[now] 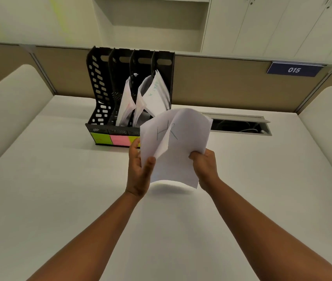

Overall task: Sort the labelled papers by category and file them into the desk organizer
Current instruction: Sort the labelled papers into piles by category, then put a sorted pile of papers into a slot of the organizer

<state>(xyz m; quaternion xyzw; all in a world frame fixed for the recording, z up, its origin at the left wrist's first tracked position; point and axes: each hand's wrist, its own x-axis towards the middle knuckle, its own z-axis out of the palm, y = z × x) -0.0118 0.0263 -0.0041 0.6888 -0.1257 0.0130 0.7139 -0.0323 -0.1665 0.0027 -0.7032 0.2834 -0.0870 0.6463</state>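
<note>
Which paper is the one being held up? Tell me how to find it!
Start at the black desk organizer standing at the back of the white desk. Just in front of its right end, above the desk, the left hand and right hand hold a small stack of white papers. Unlike the sheets already filed in the slots, its top sheet has "HR" handwritten on it.

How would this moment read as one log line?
both hands: left hand, right hand | hold: HR papers | organizer: two slots filled
</note>
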